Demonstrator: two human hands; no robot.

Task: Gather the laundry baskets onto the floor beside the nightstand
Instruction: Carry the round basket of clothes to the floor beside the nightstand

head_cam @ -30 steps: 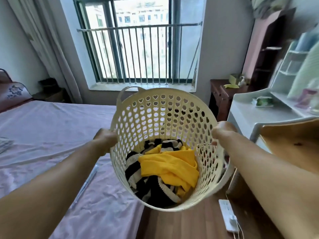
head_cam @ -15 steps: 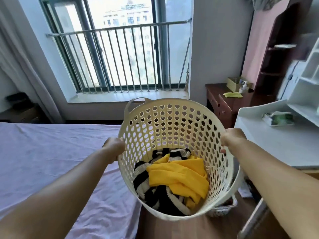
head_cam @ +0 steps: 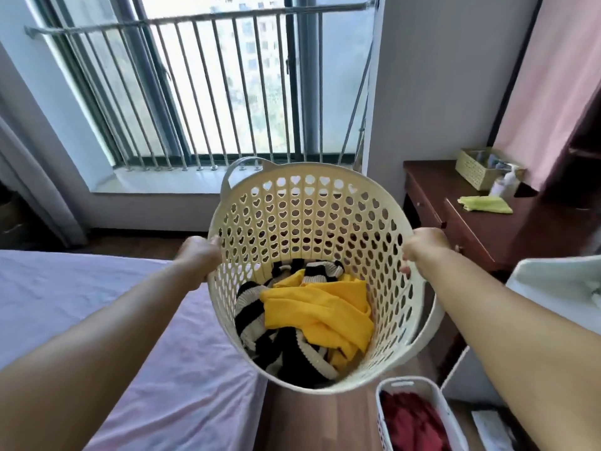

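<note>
Both hands, left hand (head_cam: 198,252) and right hand (head_cam: 422,247), gripped the rim of a cream laundry basket (head_cam: 312,229) carried above the floor (head_cam: 312,415), fingers clenched. The carrying step looked underway; next, lowering it beside the nightstand (head_cam: 481,229), near the small basket (head_cam: 413,415).

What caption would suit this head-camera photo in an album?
Both hands, left hand and right hand, carry a cream basket of clothes toward the nightstand.

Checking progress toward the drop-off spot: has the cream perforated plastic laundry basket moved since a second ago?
Yes. The cream perforated plastic laundry basket, held by the left hand and right hand, has moved forward, nearer the dark wooden nightstand.
</note>
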